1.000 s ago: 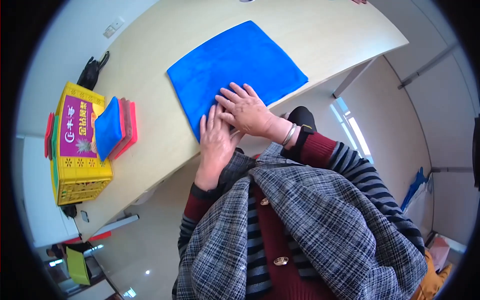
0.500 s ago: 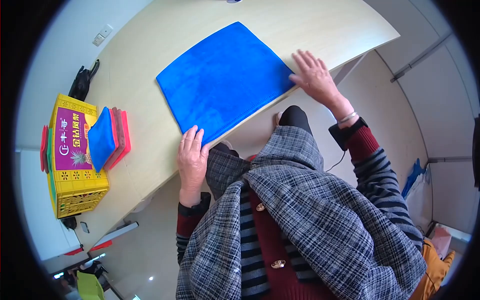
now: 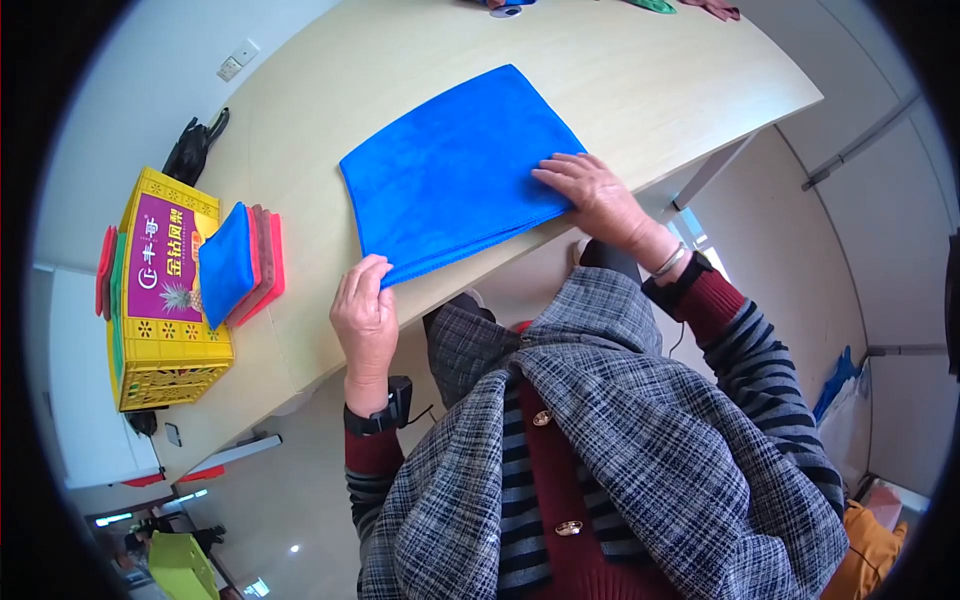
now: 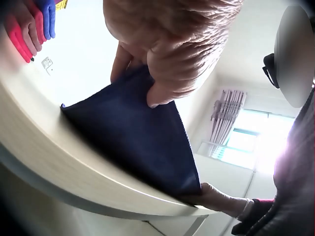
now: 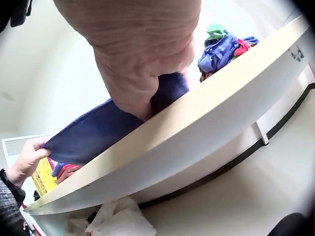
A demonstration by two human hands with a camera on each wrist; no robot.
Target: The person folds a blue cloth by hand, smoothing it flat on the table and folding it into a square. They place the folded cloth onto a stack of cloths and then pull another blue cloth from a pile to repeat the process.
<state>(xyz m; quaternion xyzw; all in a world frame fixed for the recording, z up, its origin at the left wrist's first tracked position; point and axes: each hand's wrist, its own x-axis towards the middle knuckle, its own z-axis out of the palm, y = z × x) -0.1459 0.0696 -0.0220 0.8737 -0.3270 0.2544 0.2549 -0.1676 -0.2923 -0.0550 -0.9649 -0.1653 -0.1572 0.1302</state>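
Note:
A blue cloth (image 3: 450, 165) lies near the table's front edge, its near side showing layered edges. At its near left corner the left hand (image 3: 365, 312) pinches the cloth between thumb and fingers; in the left wrist view that part of the cloth (image 4: 133, 128) is raised off the table. The right hand (image 3: 600, 200) rests at the near right corner, fingers extended over the cloth. From the right wrist view, the right thumb is at the cloth's near edge, and the left hand (image 5: 29, 160) grips the far end of the cloth (image 5: 93, 132).
On the left stands a yellow crate (image 3: 170, 375) with folded blue, brown and red cloths (image 3: 228, 265) against it. A black object (image 3: 190, 150) lies behind the crate. Crumpled coloured cloths (image 5: 219, 51) lie farther along the table (image 3: 720, 100).
From lying together on the cloth, the hands moved apart to its near corners. The right hand has since come in onto the right corner, and the left hand has lifted the left corner.

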